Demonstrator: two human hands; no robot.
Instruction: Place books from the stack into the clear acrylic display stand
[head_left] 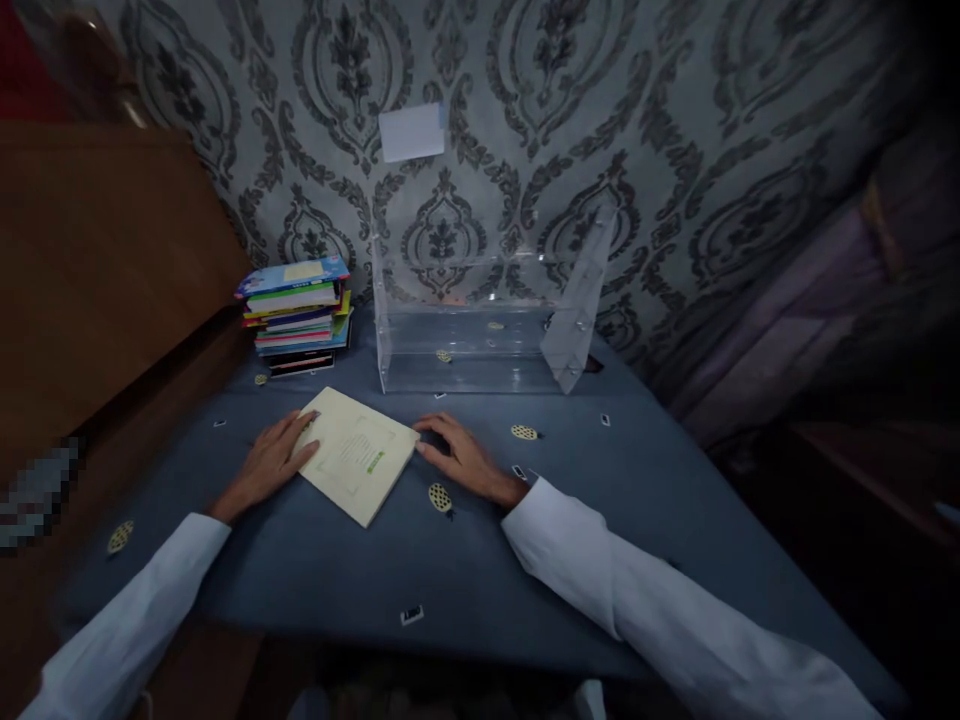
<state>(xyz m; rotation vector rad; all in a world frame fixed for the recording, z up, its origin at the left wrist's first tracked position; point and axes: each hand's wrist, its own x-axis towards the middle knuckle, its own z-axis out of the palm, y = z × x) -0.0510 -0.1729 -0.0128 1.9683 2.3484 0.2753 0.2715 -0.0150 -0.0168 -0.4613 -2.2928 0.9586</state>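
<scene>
Blue cloth (300,590) lies across the bottom; left of middle, the left hand (271,460) rests open on a pale book (352,455), the right hand (466,462) half-open by its corner.

Cream book, closed and flat

I have a thin, cream-coloured book (358,455) in front of me, lying closed and flat on the dark blue tabletop (300,580). It sits at a slant, one corner pointing towards me. Faint lines of print, too small to read, fill its middle inside thin corner marks, beside a small green label.
</scene>
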